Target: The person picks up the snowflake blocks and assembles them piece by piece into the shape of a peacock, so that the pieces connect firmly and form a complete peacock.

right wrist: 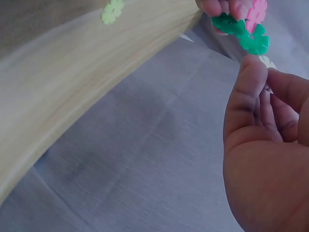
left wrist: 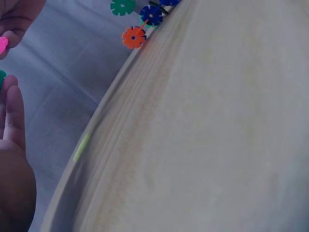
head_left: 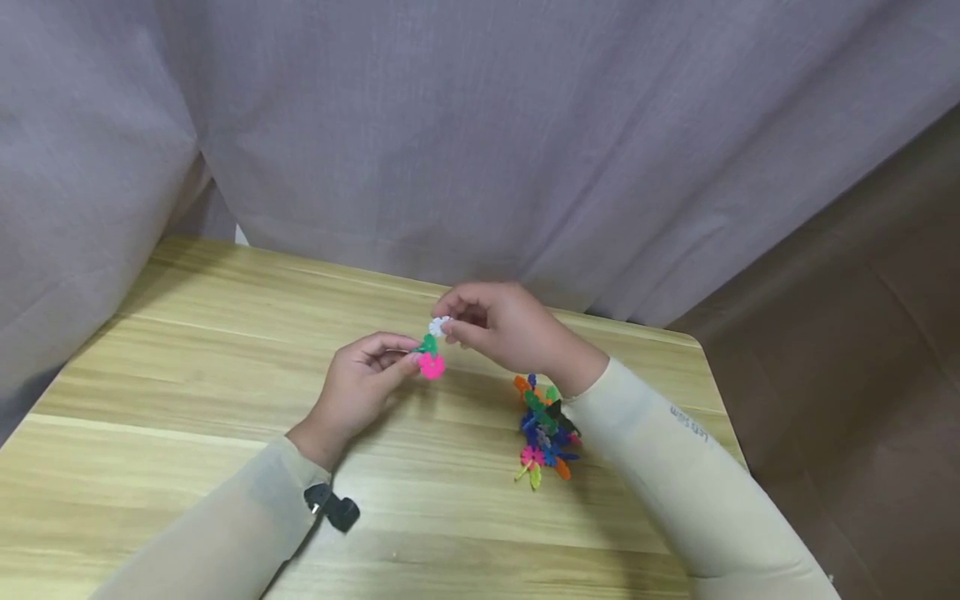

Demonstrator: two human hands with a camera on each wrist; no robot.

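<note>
Above the wooden table (head_left: 187, 375), my left hand (head_left: 360, 383) pinches a small cluster of snowflake discs, a pink disc (head_left: 432, 366) joined to a green disc (head_left: 428, 344). My right hand (head_left: 502, 325) pinches a white disc (head_left: 439, 325) and holds it against the top of the green one. In the right wrist view the green discs (right wrist: 244, 33) and the pink disc (right wrist: 256, 12) sit just above my right thumb (right wrist: 248, 92), with the white disc (right wrist: 267, 61) mostly hidden behind it. The left wrist view shows only my left fingers (left wrist: 13, 116) and a sliver of pink (left wrist: 2, 44).
A pile of coloured snowflake discs (head_left: 546, 429) lies on the table under my right wrist; some of it shows as an orange disc (left wrist: 133, 37) and a blue disc (left wrist: 151, 15). A black clip (head_left: 333, 507) hangs at my left sleeve. A grey curtain (head_left: 450, 125) hangs behind the table.
</note>
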